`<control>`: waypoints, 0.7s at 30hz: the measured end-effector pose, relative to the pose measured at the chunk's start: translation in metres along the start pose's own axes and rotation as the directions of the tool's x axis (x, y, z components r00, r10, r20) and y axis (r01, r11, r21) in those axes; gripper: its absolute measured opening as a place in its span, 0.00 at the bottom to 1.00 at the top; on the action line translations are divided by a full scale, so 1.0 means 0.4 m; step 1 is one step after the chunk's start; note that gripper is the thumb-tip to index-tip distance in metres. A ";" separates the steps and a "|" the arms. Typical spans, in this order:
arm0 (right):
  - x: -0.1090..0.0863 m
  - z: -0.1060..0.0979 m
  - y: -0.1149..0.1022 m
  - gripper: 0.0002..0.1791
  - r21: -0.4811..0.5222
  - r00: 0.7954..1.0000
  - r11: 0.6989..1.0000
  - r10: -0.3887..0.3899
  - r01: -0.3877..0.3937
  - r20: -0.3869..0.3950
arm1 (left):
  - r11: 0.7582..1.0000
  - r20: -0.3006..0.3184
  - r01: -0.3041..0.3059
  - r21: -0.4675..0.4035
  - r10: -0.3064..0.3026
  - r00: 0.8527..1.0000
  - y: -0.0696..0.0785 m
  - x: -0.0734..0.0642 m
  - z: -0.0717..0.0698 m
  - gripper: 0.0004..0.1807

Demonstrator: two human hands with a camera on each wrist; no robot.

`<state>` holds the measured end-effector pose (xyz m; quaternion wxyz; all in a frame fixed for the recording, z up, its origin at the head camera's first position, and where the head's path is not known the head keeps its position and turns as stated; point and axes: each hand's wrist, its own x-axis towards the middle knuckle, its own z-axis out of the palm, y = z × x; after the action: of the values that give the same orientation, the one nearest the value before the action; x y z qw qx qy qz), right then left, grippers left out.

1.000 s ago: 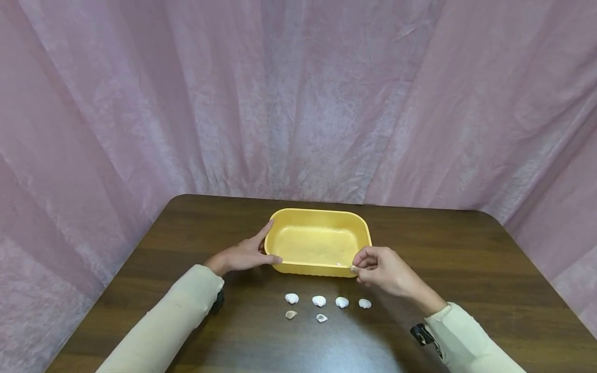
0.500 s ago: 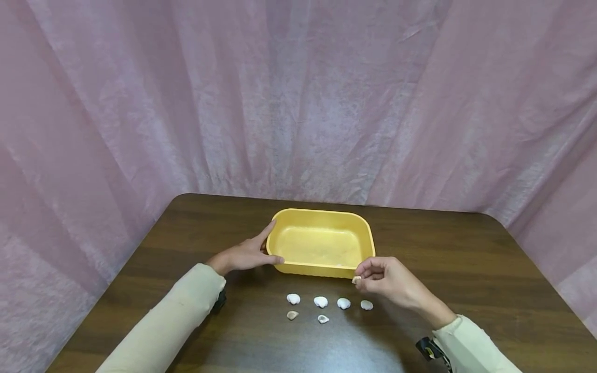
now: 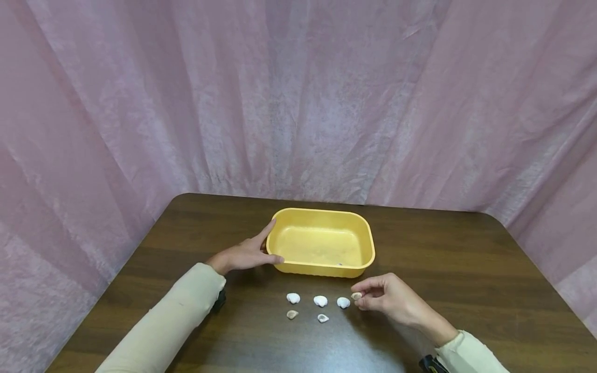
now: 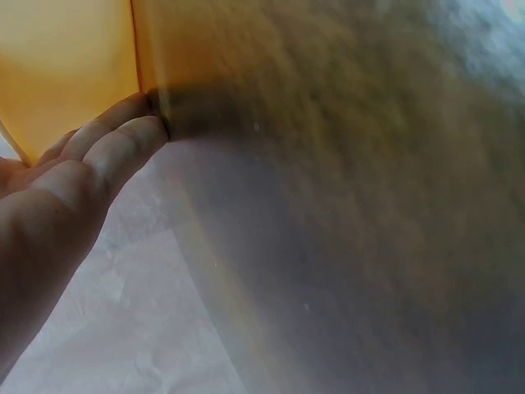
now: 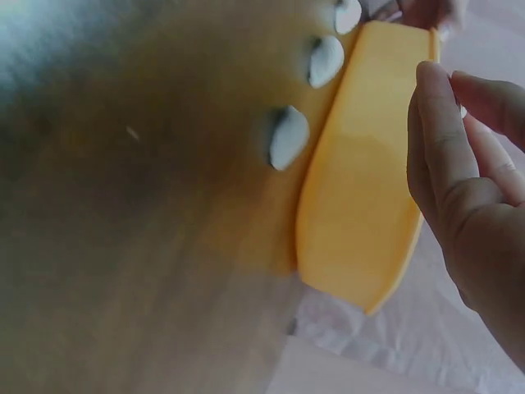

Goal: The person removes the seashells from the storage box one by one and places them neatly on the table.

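Observation:
A yellow plastic basin (image 3: 322, 248) stands on the brown table in the head view. My left hand (image 3: 244, 254) grips its left end, thumb on the front rim, other fingers along the outer wall. In the left wrist view the fingers (image 4: 123, 152) lie against the yellow wall. My right hand (image 3: 392, 300) pinches a small beige seashell (image 3: 356, 296) between thumb and fingertips, in front of the basin's right corner. White seashells (image 3: 320, 301) lie in a row to the hand's left. The spot under the right hand is hidden.
Nearer the front edge lie a tan seashell (image 3: 292, 314) and a small white seashell (image 3: 323, 318). A tiny pale bit (image 3: 340, 264) shows inside the basin near its front wall. A pink curtain (image 3: 298, 103) hangs behind the table (image 3: 443, 248).
My right hand has moved from the basin's front right corner toward the front edge, still pinching the beige seashell. It now covers the rightmost white seashell's place. The left hand stays on the basin.

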<state>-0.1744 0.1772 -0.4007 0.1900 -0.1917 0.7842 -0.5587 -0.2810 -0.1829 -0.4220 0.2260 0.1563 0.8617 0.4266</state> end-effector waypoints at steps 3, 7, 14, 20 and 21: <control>-0.003 0.015 0.013 0.17 0.043 1.000 0.999 0.014 -0.014 -0.004 | 1.000 -0.006 -0.002 0.008 0.002 1.000 0.000 -0.001 -0.001 0.62; -0.008 0.034 0.026 0.16 0.033 0.999 0.999 0.034 -0.033 -0.007 | 1.000 -0.005 -0.004 0.010 0.004 1.000 0.001 -0.002 -0.001 0.62; -0.015 0.061 0.045 0.11 -0.011 0.999 0.999 0.049 -0.049 0.001 | 1.000 0.002 -0.012 0.001 0.012 1.000 0.001 -0.003 0.001 0.62; -0.011 0.076 0.055 0.08 -0.017 0.999 0.999 0.049 -0.049 0.003 | 1.000 -0.001 -0.022 0.003 0.022 1.000 -0.001 -0.001 0.000 0.62; -0.010 0.078 0.056 0.08 -0.022 0.999 0.998 0.053 -0.053 0.002 | 1.000 -0.001 -0.025 0.001 0.025 1.000 -0.001 -0.001 -0.001 0.62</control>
<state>-0.1568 0.1609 -0.4311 0.2037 -0.1737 0.7948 -0.5447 -0.2807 -0.1835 -0.4221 0.2203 0.1669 0.8600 0.4291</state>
